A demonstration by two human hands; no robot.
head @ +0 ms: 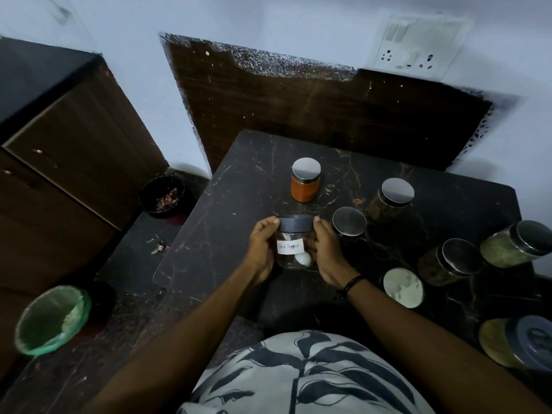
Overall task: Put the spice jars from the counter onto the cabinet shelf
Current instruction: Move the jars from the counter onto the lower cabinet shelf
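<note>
I am holding the clear Black Pepper jar (294,245) between both hands above the dark marble counter (227,204), my left hand (263,249) wrapping its left side and my right hand (327,252) curling round its right. Six more spice jars are standing on the counter, the orange jar (305,180) just behind and the others off to my right.

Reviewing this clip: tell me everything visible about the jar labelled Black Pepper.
The Black Pepper jar is a clear, plastic-looking round jar with a dark grey screw-type lid, closed. A white label on its front bears the handwritten name. It looks nearly empty; something pale shows near the bottom. It is upright over the dark marble counter; lifted or resting, I cannot tell. The left hand and right hand grip its sides.
</note>
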